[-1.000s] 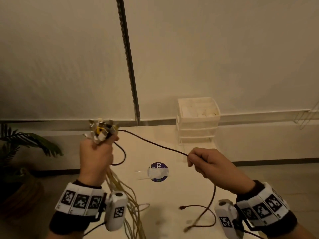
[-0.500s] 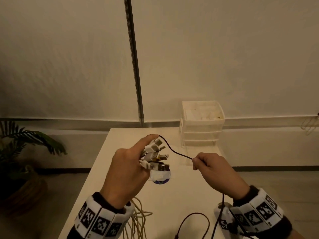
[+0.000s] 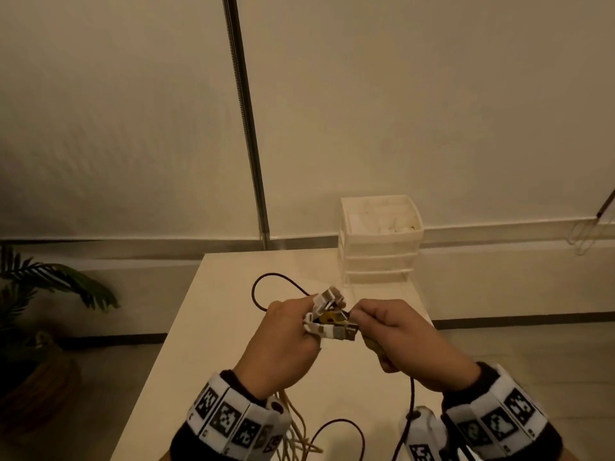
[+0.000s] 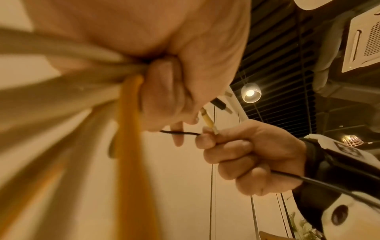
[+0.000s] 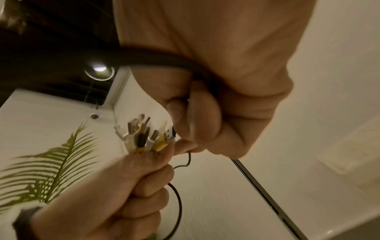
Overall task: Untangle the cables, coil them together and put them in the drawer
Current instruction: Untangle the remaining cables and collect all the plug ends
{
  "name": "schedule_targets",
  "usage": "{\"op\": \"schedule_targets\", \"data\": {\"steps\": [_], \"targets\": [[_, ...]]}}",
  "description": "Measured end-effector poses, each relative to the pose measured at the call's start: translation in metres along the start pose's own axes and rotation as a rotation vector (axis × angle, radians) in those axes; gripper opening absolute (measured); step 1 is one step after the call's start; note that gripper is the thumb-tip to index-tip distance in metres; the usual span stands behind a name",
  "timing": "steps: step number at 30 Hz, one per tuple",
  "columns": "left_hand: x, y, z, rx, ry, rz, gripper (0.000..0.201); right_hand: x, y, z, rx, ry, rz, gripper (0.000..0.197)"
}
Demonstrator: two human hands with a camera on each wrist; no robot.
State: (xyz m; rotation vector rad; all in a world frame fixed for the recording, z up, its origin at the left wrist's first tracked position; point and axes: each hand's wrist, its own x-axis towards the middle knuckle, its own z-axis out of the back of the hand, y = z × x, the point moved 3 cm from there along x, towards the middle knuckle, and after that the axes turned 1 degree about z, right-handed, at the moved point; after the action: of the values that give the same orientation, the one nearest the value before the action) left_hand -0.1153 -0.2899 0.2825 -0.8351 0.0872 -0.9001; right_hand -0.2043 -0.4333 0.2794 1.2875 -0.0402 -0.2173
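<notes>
My left hand (image 3: pixel 286 334) grips a bundle of white and yellow cables (image 3: pixel 299 427) just below their plugs (image 3: pixel 331 319), which fan out toward the right; the same plugs (image 5: pixel 148 134) show in the right wrist view. The cables hang down past my left wrist. My right hand (image 3: pixel 392 334) is closed round a dark cable (image 3: pixel 412 390) and touches the plug ends. That dark cable (image 3: pixel 266 277) loops behind the left hand and trails down below the right fist. In the left wrist view the bundle (image 4: pixel 82 91) runs through my left fist, and the right hand (image 4: pixel 242 151) holds the dark cable (image 4: pixel 180 133).
A white three-drawer plastic unit (image 3: pixel 381 241) stands at the far right of the pale table (image 3: pixel 213 327), its top tray open. A potted palm (image 3: pixel 40 294) sits on the floor at the left. A metal pole (image 3: pixel 246 128) runs up the wall behind.
My two hands have come together: the left hand carried the plug bundle right and down, and the right hand slid along the dark cable up to the plugs. The dark cable now forms a loop.
</notes>
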Motion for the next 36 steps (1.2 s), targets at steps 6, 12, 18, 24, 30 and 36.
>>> {"op": "schedule_targets", "data": {"steps": [6, 12, 18, 24, 30, 36], "targets": [[0.005, 0.008, 0.018, -0.034, -0.37, 0.058, 0.021, -0.006, 0.003, 0.001, 0.36, 0.168, -0.083, 0.029], [0.011, 0.086, 0.066, -0.405, -0.682, 0.533, 0.018, -0.021, -0.014, 0.016, 0.313, 0.164, -0.157, 0.029], [-0.001, 0.018, 0.041, -0.097, -0.408, 0.059, 0.056, -0.008, -0.007, 0.01, 0.003, -0.003, -0.081, 0.03], [-0.006, 0.003, 0.036, -0.05, -0.511, -0.039, 0.075, 0.0, 0.005, 0.009, -0.068, -0.068, -0.067, 0.031], [-0.002, -0.013, 0.015, -0.107, 0.012, -0.227, 0.057, -0.001, 0.015, 0.002, -0.14, 0.021, 0.009, 0.029], [0.002, 0.001, 0.002, -0.001, -0.06, -0.173, 0.026, -0.001, 0.012, -0.004, 0.021, 0.122, -0.01, 0.03]]}}
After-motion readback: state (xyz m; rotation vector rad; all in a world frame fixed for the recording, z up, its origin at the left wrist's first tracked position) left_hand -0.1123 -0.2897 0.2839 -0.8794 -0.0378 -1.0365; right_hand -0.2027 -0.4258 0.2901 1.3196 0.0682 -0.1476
